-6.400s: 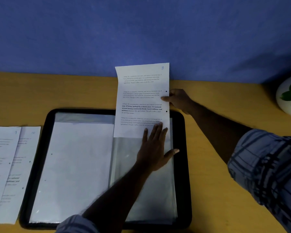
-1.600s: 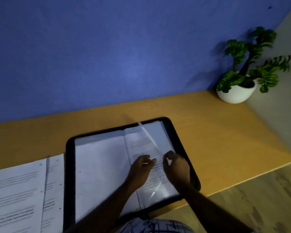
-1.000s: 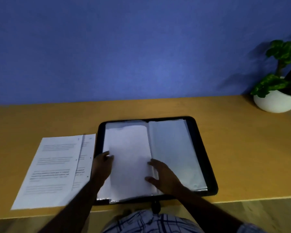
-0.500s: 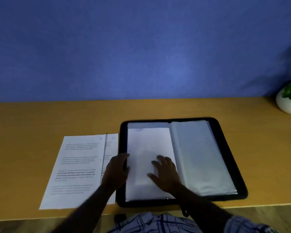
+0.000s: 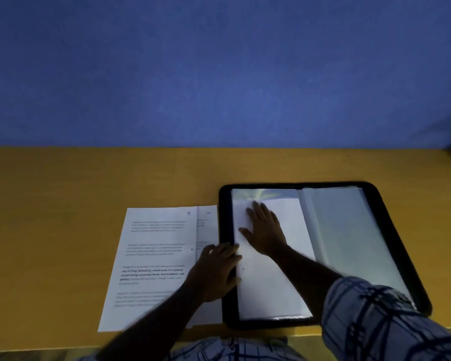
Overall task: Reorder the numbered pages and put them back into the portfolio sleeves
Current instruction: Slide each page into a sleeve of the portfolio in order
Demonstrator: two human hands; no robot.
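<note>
Our right grip (image 5: 266, 233) presses flat, released, on a filled sleeve (image 5: 268, 287) in the portfolio (image 5: 225, 217); left grip (image 5: 215, 273) rests at its edge, hold unclear. Page 9 (image 5: 156, 256) and page 10 (image 5: 206, 230) await sleeves on the desk (image 5: 63, 204)

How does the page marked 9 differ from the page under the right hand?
The page marked 9 lies loose on the table; the sleeved page lies in the portfolio. The page marked 9 shows printed text; the sleeved page looks blank. The right hand rests on the sleeved page, not the page marked 9. Both are white.
</note>
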